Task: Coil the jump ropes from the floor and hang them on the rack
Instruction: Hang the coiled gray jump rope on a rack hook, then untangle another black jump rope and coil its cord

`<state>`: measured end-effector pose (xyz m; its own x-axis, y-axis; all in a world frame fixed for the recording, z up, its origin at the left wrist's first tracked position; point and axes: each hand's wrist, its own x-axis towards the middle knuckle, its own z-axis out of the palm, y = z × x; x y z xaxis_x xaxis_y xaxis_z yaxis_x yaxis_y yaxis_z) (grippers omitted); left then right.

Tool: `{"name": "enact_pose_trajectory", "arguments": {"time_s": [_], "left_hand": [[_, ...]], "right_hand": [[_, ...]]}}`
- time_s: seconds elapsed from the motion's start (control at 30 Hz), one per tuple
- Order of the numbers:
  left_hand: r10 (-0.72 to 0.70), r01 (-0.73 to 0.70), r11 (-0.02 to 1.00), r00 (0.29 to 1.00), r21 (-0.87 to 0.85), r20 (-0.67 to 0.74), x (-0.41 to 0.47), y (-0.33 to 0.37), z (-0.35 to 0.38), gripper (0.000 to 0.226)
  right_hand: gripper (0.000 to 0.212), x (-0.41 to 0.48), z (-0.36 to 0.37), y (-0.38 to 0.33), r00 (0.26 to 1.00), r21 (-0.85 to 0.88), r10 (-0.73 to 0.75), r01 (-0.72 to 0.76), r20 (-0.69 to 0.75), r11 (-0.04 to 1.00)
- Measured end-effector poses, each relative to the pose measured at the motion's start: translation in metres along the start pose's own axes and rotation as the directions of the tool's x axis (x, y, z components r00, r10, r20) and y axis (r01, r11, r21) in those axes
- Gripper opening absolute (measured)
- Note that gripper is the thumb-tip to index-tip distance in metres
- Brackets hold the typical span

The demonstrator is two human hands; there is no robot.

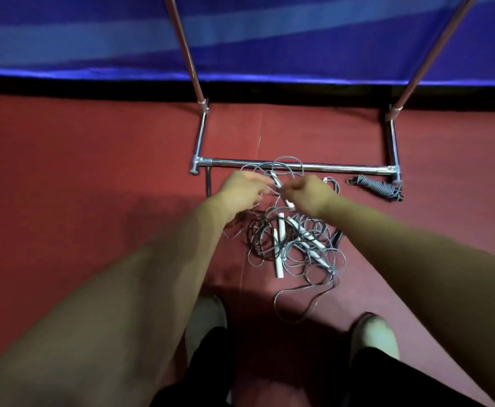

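Head view, ropes (293,248), red floor (78,160), blue wall (299,39)

Red floor (64,171), blue striped wall (299,39).

Both bare forearms reach forward and down, converging. The left hand (244,188) curls its fingers toward the right hand (308,193), its grip too blurred to tell. The right hand's fingers pinch a thin grey white-handled jump rope (276,180).
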<state>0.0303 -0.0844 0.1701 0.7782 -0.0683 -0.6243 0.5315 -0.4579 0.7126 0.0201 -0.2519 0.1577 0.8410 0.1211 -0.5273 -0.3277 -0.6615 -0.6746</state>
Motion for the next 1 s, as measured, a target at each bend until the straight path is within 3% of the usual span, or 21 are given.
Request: {"name": "enact_pose_trajectory", "arguments": {"time_s": [0.1, 0.23, 0.37, 0.47, 0.57, 0.63, 0.7, 0.9, 1.0], "left_hand": [[-0.104, 0.102, 0.981, 0.995, 0.166, 0.003, 0.037, -0.03, 0.013, 0.024], [-0.182, 0.147, 0.903, 0.982, 0.404, 0.05, 0.078, -0.072, 0.047, 0.03], [-0.055, 0.026, 0.837, 0.998, 0.547, 0.036, 0.104, -0.105, 0.093, 0.048], [-0.061, -0.042, 0.707, 0.991, 0.706, 0.119, 0.113, -0.129, 0.111, 0.054], [0.027, -0.118, 0.622, 0.991, 0.774, 0.129, 0.112, -0.148, 0.112, 0.061], [0.061, -0.112, 0.601, 0.994, 0.791, 0.095, 0.108, -0.154, 0.104, 0.047], [0.089, -0.098, 0.606, 0.994, 0.789, 0.055, 0.107, -0.157, 0.092, 0.033], [0.207, -0.099, 0.772, 0.973, 0.628, -0.101, 0.095, -0.118, 0.054, 0.012], [0.209, -0.142, 0.858, 0.974, 0.494, -0.083, 0.086, -0.076, 0.039, 0.014]], "right_hand": [[0.028, 0.021, 0.008, 0.044, 0.991, -0.276, 0.061, -0.027, 0.116, 0.961], [0.03, 0.036, 0.009, 0.083, 0.981, -0.4, 0.129, -0.062, 0.143, 0.914], [0.014, 0.046, 0.028, 0.125, 0.965, -0.451, 0.141, -0.026, 0.223, 0.892], [0.04, 0.055, 0.053, 0.154, 0.954, -0.506, 0.145, 0.008, 0.263, 0.862], [0.063, 0.054, 0.075, 0.171, 0.947, -0.636, 0.195, 0.012, 0.254, 0.772], [0.051, 0.054, 0.083, 0.177, 0.97, -0.711, 0.151, 0.031, 0.191, 0.702], [0.034, 0.054, 0.083, 0.177, 0.99, -0.705, 0.069, 0.039, 0.124, 0.708], [0.03, 0.054, 0.024, 0.145, 0.994, -0.521, -0.059, 0.1, 0.096, 0.848], [0.027, 0.045, -0.017, 0.106, 0.992, -0.362, -0.107, 0.123, 0.065, 0.924]]}}
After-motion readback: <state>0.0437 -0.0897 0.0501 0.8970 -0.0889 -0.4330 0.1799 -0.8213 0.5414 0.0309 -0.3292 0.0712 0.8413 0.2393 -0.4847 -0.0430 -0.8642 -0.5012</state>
